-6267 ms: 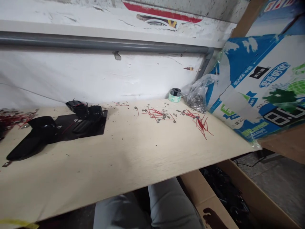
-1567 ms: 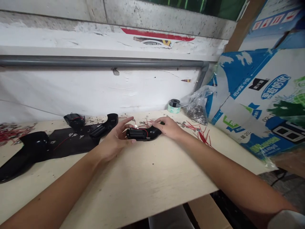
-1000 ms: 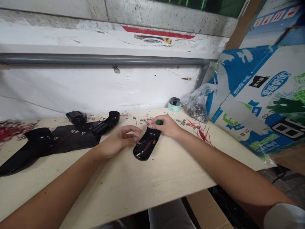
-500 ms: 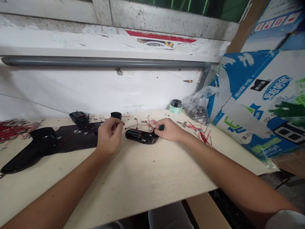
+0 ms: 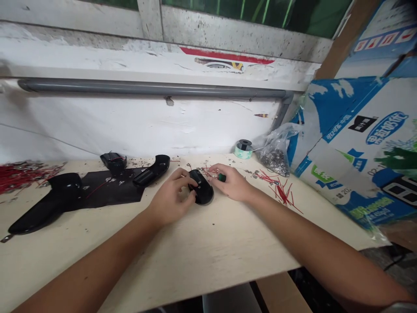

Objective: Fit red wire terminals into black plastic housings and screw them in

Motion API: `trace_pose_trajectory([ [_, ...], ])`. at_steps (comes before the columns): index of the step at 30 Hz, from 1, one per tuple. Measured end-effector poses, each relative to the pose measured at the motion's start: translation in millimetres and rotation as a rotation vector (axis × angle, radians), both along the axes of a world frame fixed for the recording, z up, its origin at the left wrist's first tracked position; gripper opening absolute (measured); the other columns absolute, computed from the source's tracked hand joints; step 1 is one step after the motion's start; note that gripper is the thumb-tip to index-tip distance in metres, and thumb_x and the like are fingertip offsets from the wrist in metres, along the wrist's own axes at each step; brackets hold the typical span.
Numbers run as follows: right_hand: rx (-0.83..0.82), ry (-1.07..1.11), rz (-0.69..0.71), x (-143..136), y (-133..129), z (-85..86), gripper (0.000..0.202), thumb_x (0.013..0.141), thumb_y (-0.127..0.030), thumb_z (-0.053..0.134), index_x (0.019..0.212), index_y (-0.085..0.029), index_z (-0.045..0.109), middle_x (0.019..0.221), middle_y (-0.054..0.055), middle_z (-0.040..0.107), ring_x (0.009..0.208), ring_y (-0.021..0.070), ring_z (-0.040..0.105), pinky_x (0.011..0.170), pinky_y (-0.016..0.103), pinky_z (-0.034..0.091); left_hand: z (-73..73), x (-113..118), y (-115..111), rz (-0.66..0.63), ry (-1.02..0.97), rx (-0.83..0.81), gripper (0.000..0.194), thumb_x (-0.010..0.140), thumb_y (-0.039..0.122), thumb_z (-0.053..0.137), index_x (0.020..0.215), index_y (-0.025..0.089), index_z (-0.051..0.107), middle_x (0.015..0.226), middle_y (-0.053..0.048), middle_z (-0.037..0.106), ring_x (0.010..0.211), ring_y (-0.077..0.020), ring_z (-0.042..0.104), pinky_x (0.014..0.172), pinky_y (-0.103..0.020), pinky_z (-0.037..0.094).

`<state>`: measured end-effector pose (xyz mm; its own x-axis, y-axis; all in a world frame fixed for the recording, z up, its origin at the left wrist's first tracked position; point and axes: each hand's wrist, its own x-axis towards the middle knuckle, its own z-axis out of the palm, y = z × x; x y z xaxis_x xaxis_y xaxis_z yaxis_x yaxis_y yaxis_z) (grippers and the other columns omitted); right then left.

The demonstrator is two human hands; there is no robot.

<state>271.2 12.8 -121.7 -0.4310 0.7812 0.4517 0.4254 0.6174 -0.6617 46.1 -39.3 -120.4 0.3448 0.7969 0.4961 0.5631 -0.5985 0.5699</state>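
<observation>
A black plastic housing (image 5: 204,193) stands on the table in front of me, with one flat face turned toward me. My left hand (image 5: 174,195) grips its left side, thumb and fingers curled against it. To the right of the housing, my right hand (image 5: 233,182) is closed round a small tool with a green handle (image 5: 222,177); the tool's tip is too small to make out. Red wires (image 5: 205,170) with small metal tabs lie just behind the housing.
At the left lie a long black curved shell (image 5: 42,208), a black mat (image 5: 107,195), two more black parts, and a pile of red wires (image 5: 22,178). A tape roll (image 5: 243,150), a bag of metal pieces (image 5: 276,158) and a large carton (image 5: 352,143) stand at the right.
My left hand has moved right and taken hold of the housing. The housing has turned from lying lengthwise to showing its flat face. My right hand keeps the green-handled tool.
</observation>
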Motion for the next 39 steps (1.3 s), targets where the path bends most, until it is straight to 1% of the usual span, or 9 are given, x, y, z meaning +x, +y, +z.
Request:
trace_pose_trajectory([
  [5,-0.061,-0.012,0.032,-0.2,11.3,-15.9,0.036,0.092,-0.03,0.058,0.128,-0.025,0.062,0.125,0.004,0.061,0.112,0.0182,0.059,0.101,0.034,0.044,-2.8,-3.8,3.3,-0.043,-0.141,-0.125,0.033,0.074,0.007,0.05,0.099,0.019,0.068,0.111,-0.007,0.052,0.094,-0.0176,0.059,0.079,-0.033,0.054],
  [11,-0.116,0.027,0.038,-3.5,11.0,-17.0,0.017,0.09,-0.032,0.061,0.096,-0.019,0.071,0.115,0.006,0.066,0.111,0.0204,0.06,0.103,0.036,0.043,0.3,-1.9,5.5,-0.055,-0.179,-0.174,0.036,0.074,0.007,0.045,0.098,0.018,0.07,0.111,-0.008,0.058,0.099,-0.0188,0.06,0.084,-0.035,0.053],
  [16,-0.192,0.141,0.048,-11.8,4.3,-9.3,0.023,0.087,-0.038,0.066,0.084,-0.016,0.071,0.085,0.004,0.067,0.083,0.0147,0.061,0.084,0.028,0.046,6.8,5.0,1.7,0.001,-0.279,-0.301,0.026,0.08,0.022,0.055,0.1,0.016,0.07,0.104,-0.008,0.067,0.095,-0.0198,0.063,0.088,-0.038,0.051],
  [20,-0.331,0.196,0.069,-19.6,-4.0,-2.0,0.03,0.086,-0.042,0.066,0.08,-0.013,0.069,0.065,0.0,0.057,0.057,0.0084,0.047,0.057,0.022,0.036,12.3,9.2,1.3,0.035,-0.288,-0.418,0.025,0.081,0.032,0.062,0.098,0.017,0.073,0.107,-0.007,0.07,0.095,-0.0186,0.063,0.088,-0.034,0.05],
  [24,-0.253,0.183,0.086,-24.2,-11.9,4.5,0.025,0.086,-0.038,0.067,0.079,-0.014,0.071,0.07,0.001,0.06,0.062,0.0087,0.049,0.06,0.022,0.036,15.6,8.6,1.4,0.02,-0.225,-0.533,0.024,0.082,0.039,0.066,0.091,0.018,0.075,0.086,-0.003,0.072,0.072,-0.0121,0.061,0.069,-0.025,0.047],
  [27,-0.207,0.166,0.116,-26.7,-17.3,8.5,0.023,0.086,-0.035,0.067,0.078,-0.014,0.071,0.076,0.002,0.063,0.071,0.0103,0.054,0.068,0.023,0.039,15.9,7.6,-0.4,-0.018,-0.23,-0.629,0.032,0.082,0.047,0.065,0.084,0.015,0.072,0.052,0.002,0.056,0.045,-0.008,0.045,0.048,-0.022,0.035],
  [29,-0.241,0.213,0.133,-27.2,-19.0,9.5,0.025,0.088,-0.038,0.064,0.082,-0.014,0.069,0.077,0.002,0.062,0.072,0.0105,0.054,0.069,0.023,0.04,15.4,8.0,-1.8,-0.05,-0.272,-0.658,0.034,0.083,0.048,0.065,0.083,0.014,0.07,0.045,0.005,0.048,0.04,-0.0076,0.041,0.044,-0.021,0.031],
  [34,-0.412,0.354,0.129,-22.6,-13.4,4.6,0.026,0.091,-0.037,0.056,0.105,-0.016,0.061,0.072,-0.001,0.056,0.059,0.009,0.048,0.06,0.023,0.038,13.9,9.5,-1.4,-0.008,-0.356,-0.697,0.034,0.082,0.047,0.066,0.078,0.014,0.068,0.047,0.004,0.05,0.038,-0.0079,0.043,0.041,-0.02,0.032],
  [39,-0.375,0.343,0.176,-21.8,-9.1,1.7,0.026,0.09,-0.038,0.06,0.104,-0.016,0.06,0.068,-0.001,0.054,0.064,0.0106,0.052,0.065,0.025,0.043,11.6,8.0,1.3,-0.029,-0.353,-0.637,0.031,0.082,0.042,0.065,0.075,0.012,0.07,0.067,-0.003,0.065,0.055,-0.0085,0.054,0.049,-0.018,0.04],
])
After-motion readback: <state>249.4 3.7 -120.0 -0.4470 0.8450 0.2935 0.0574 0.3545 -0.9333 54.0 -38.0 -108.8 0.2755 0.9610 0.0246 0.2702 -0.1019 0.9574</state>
